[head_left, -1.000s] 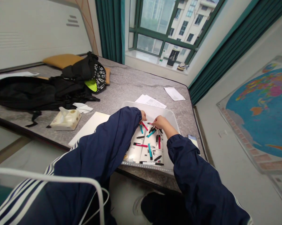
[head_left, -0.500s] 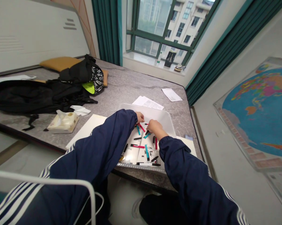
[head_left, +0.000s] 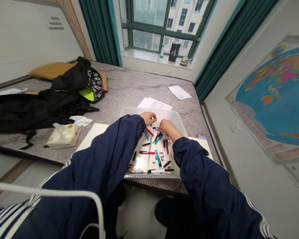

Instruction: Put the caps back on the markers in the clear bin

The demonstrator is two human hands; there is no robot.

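Note:
Both hands are inside a translucent white plastic tray with pen parts scattered on its bottom. At the far left of the tray is my left hand, its fingers curled and the tips close together; anything in them is too small to make out. My right hand points down, fingers pinched, over loose parts at the far side; its fingertips hide what they grip. Below the hands lie a red pen piece, a teal pen and a black piece. Nearer are a red pen, a teal-and-black pen and a white pen.
The tray stands at the grey tabletop's front edge. White papers lie behind it, and a tissue pack and a black bag are to the left. A white tube crosses the lower left.
The view has shifted slightly. My left hand has lifted and shows more of its curled fingers. My right hand stays low, pinched over the far parts.

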